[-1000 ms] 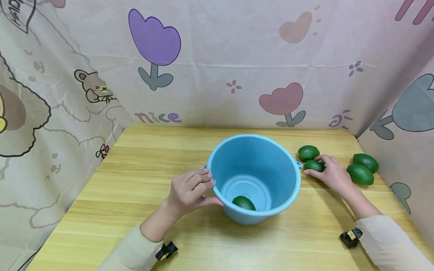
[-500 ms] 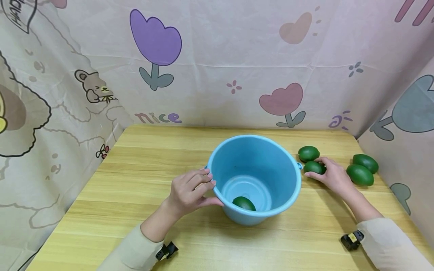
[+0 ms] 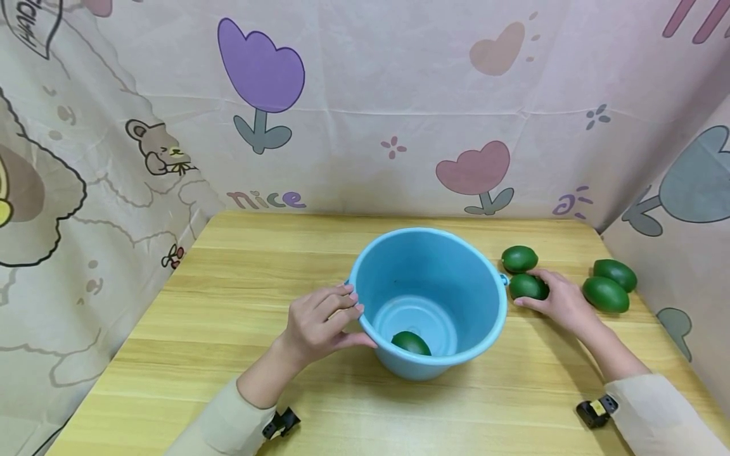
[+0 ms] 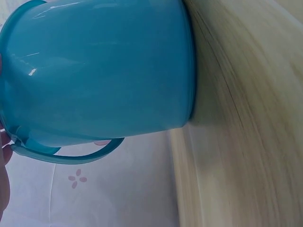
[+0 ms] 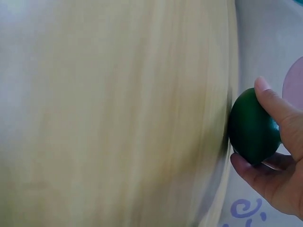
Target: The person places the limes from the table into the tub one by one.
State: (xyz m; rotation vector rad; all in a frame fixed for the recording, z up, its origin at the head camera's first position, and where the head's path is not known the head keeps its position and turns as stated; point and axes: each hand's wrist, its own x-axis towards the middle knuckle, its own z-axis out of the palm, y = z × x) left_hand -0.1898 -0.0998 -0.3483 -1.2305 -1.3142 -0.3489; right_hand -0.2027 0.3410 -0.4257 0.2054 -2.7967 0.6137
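Observation:
A light blue bucket [image 3: 422,272] stands upright on the table, its mouth facing up. My left hand [image 3: 319,320] grips its rim at the left side; the left wrist view has the bucket's outer wall [image 4: 109,66] and its handle [image 4: 75,158]. Inside, at the near side of the bottom, lies one lime [image 3: 412,342], partly hidden by the rim. To the right of the bucket my right hand [image 3: 561,304] holds a dark green lime [image 3: 527,287] between thumb and fingers, at or just above the table. The right wrist view has this lime [image 5: 254,126] between the fingertips.
Just behind the held lime lies another lime [image 3: 519,259]. Two more limes, one behind the other [image 3: 614,275], sit near the table's right edge, beside my right hand. A printed cloth [image 3: 353,114] hangs behind the wooden table [image 3: 256,253] and along both sides.
My right hand has drawn the held lime slightly towards me, away from the lime behind it. The left hand and the bucket stay in place.

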